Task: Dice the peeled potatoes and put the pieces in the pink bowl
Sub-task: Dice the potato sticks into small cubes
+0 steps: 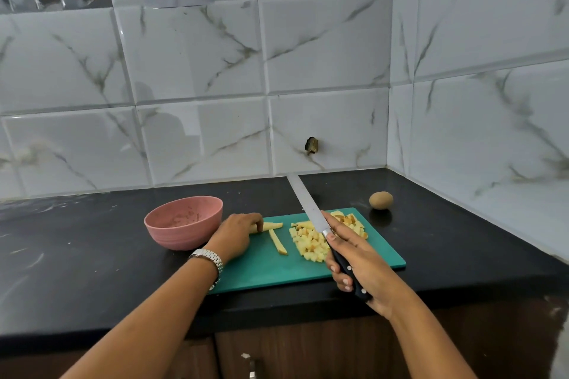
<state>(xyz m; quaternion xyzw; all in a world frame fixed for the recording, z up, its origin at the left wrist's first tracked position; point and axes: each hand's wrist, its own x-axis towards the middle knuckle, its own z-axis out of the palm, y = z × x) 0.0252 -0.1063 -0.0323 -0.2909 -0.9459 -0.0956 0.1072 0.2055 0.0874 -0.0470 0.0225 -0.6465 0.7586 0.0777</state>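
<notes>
bowl left of board; diced pile on board, whole potato behind-right.

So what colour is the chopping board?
The chopping board is teal green, seen best in the head view.

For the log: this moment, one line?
left hand holds potato strips; right hand grips knife; dice on cutting board; none in pink bowl

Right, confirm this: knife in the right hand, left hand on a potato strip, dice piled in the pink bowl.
Wrong on the dice: the head view shows them piled on the green board, not in the bowl. The rest holds.
</notes>
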